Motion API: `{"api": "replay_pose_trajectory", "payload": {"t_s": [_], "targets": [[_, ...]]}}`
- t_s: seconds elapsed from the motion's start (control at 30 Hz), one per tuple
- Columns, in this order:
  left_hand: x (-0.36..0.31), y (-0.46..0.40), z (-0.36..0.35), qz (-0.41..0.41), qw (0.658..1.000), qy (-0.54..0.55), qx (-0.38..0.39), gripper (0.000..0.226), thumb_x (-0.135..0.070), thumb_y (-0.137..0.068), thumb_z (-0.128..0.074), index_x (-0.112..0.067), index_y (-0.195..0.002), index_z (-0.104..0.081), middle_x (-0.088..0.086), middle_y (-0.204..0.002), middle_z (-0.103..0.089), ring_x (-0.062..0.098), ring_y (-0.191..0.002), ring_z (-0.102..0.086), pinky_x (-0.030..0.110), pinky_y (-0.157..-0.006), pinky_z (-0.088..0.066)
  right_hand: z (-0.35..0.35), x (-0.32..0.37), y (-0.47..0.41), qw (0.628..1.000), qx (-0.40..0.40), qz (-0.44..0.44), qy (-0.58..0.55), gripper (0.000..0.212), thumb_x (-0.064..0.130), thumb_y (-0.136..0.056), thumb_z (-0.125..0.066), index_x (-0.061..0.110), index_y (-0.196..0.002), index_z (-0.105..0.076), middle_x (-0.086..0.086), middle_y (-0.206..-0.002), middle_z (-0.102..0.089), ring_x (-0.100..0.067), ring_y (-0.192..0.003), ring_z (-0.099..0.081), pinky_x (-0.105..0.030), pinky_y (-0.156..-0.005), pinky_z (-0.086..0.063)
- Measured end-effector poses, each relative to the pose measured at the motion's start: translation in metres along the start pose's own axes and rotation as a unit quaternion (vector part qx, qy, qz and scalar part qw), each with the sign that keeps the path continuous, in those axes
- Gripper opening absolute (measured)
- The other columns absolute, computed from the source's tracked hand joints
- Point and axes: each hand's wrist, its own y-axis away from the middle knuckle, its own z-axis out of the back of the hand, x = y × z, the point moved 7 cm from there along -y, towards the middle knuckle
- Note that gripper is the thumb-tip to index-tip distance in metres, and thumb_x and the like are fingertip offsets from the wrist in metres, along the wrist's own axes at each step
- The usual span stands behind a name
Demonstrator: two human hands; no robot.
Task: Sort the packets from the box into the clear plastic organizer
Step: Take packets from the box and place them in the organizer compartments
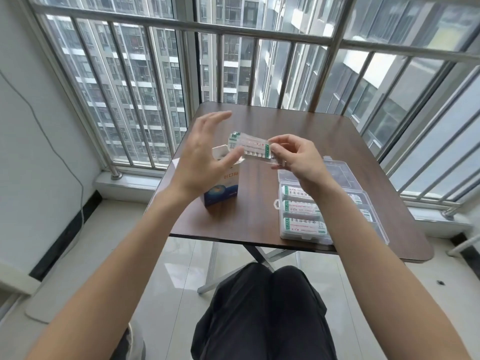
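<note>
My right hand (293,158) pinches the right end of a small stack of white packets (248,146) with green edges, held in the air above the table. My left hand (202,154) is spread beside the stack's left end, its thumb touching the underside of the packets. Below it stands the blue and white box (222,188) with its top flap raised. The clear plastic organizer (335,167) lies open at the right, and three of its near compartments hold packets (302,224). My right forearm hides part of the organizer.
The brown table (272,120) stands in a corner by a metal window railing (181,27). Its near edge is just above my knees (265,307). A grey cable (65,165) runs down the left wall.
</note>
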Motion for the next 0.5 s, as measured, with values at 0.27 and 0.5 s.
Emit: {"api": "replay_pose_trajectory", "payload": {"t_s": [0.27, 0.5], "targets": [[-0.025, 0.002, -0.100, 0.093, 0.934, 0.065, 0.338, 0.029, -0.032, -0.094, -0.052, -0.013, -0.114, -0.062, 0.004, -0.104, -0.067, 0.014, -0.091, -0.061, 0.033, -0.081, -0.049, 0.047, 0.021, 0.035, 0.977, 0.089, 0.074, 0.179, 0.012, -0.001, -0.085, -0.064, 0.003, -0.095, -0.069, -0.022, -0.091, -0.067, -0.018, -0.074, -0.060, -0.023, -0.060, -0.055], [-0.024, 0.014, -0.143, 0.179, 0.926, 0.226, 0.244, 0.009, -0.021, -0.091, -0.061, -0.013, -0.093, -0.065, -0.004, -0.080, -0.068, 0.002, -0.067, -0.061, 0.018, -0.063, -0.046, 0.091, -0.018, 0.044, 0.996, -0.053, -0.041, 0.054, 0.042, 0.024, -0.083, -0.072, 0.008, -0.117, -0.053, -0.013, -0.094, -0.065, -0.013, -0.066, -0.065, -0.023, -0.055, -0.053]]}}
